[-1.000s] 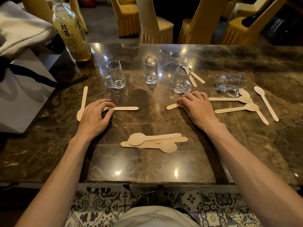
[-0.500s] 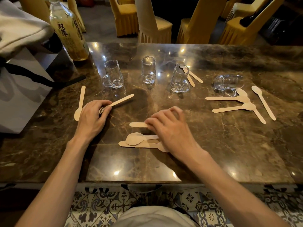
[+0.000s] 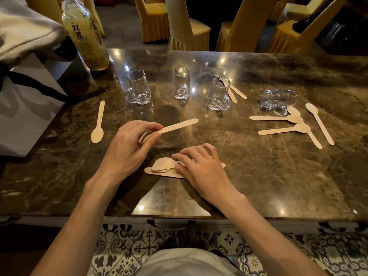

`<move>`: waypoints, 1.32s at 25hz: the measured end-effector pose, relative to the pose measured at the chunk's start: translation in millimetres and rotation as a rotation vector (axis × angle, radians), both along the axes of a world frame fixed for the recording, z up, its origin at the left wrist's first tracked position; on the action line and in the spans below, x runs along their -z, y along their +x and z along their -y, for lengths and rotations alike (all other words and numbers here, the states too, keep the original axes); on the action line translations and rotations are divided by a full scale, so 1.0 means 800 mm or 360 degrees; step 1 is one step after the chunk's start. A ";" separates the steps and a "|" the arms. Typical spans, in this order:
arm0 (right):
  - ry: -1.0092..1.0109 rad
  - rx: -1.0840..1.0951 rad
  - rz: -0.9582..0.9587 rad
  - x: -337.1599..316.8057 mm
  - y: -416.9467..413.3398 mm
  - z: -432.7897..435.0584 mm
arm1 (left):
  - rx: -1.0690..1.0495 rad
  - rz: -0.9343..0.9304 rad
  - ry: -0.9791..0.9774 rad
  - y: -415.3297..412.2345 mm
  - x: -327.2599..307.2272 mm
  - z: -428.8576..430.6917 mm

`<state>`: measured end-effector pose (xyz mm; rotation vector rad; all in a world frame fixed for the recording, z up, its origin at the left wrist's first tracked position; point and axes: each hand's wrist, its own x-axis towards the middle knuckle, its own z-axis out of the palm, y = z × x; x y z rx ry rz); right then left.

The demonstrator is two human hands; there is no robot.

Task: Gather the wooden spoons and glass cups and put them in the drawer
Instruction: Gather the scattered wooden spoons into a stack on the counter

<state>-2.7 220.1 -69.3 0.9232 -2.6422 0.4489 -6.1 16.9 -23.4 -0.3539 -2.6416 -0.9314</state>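
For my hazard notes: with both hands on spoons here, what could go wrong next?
1. The cup on its side lies right by the spoons on the right; gathering them might roll it.
2. Behind an upright cup lie two spoons; reaching for them could knock it over.
3. The right hand presses a loose pile on the glossy table; it may scatter.

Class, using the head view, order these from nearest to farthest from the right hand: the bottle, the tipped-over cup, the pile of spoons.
1. The pile of spoons, directly under the right hand.
2. The tipped-over cup, off to the right.
3. The bottle, at the far left corner.
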 end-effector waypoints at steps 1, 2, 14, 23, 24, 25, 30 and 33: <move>-0.0049 0.0022 0.0046 -0.001 -0.003 -0.010 | 0.0042 -0.0039 -0.0025 0.002 -0.005 -0.006; -0.0081 0.0052 0.0080 -0.002 -0.006 -0.023 | 0.0090 -0.0071 -0.0055 0.005 -0.008 -0.013; -0.0140 0.0968 0.0142 -0.009 -0.091 -0.209 | 0.0361 0.0080 -0.0336 0.018 0.048 -0.060; 0.0137 0.0901 0.0167 -0.007 -0.113 -0.250 | 0.0317 0.0057 -0.0292 0.019 0.058 -0.063; 0.0131 0.0883 0.0143 -0.006 -0.113 -0.252 | 0.0325 0.0057 -0.0293 0.020 0.058 -0.062; 0.0121 0.0867 0.0126 -0.006 -0.113 -0.254 | 0.0334 0.0057 -0.0293 0.020 0.058 -0.062; 0.0083 0.0826 0.0094 -0.012 -0.110 -0.249 | 0.0313 0.0069 -0.0252 0.020 0.055 -0.061; -0.0012 0.0693 -0.0016 -0.033 -0.103 -0.220 | 0.0240 0.0049 -0.0130 0.016 0.048 -0.056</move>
